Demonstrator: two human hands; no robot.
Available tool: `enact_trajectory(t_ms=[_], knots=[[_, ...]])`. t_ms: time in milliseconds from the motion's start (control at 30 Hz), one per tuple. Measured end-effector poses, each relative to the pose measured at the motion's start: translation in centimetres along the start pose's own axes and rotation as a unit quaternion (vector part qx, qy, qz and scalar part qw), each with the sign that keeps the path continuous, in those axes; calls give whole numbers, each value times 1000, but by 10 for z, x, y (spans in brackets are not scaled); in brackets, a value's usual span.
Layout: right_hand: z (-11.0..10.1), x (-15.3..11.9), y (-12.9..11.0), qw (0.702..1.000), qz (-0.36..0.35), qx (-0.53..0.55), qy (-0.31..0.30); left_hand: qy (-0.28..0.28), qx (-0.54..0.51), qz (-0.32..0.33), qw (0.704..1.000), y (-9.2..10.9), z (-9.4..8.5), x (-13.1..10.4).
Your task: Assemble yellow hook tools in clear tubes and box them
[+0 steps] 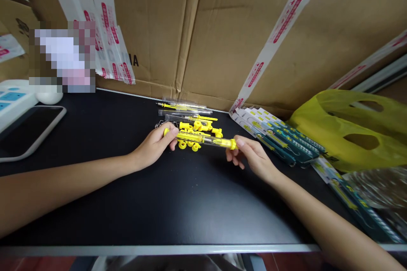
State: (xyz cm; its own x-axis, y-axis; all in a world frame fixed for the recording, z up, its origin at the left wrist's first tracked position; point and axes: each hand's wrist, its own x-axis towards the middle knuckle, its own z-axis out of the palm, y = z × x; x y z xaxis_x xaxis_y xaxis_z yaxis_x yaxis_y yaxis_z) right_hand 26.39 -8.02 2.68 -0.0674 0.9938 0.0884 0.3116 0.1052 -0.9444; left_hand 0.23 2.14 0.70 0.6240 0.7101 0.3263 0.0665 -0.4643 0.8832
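A clear tube [210, 140] with yellow end caps and a yellow piece inside is held level above the black table [178, 207]. My left hand [158, 140] pinches its left end between thumb and fingers. At the right end, my right hand [251, 155] grips the yellow cap. Behind and beneath the tube lies a pile of small yellow caps [197, 125]. Farther back are clear tubes [185, 112] and thin yellow tools [205, 118]. Some small metal hooks [159, 124] show just behind my left hand.
Printed packaging cards [276, 133] lie in a stack at the right, beside a yellow plastic bag [346, 131]. A phone [30, 131] and a white power strip [15, 101] sit at the left. Taped cardboard [152, 29] stands along the back edge.
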Motion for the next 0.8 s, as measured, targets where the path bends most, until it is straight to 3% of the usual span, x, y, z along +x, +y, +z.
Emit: enact_trajectory(t_ms=[533, 667, 800], knots=[[0, 0, -1, 999, 14, -34, 18, 1, 1, 7, 1000, 0, 0, 0], [0, -1, -5, 1000, -6, 7, 1, 4, -4, 7, 1000, -1, 1, 1], [1, -2, -3, 999, 20, -34, -7, 4, -4, 6, 1000, 0, 1, 0]])
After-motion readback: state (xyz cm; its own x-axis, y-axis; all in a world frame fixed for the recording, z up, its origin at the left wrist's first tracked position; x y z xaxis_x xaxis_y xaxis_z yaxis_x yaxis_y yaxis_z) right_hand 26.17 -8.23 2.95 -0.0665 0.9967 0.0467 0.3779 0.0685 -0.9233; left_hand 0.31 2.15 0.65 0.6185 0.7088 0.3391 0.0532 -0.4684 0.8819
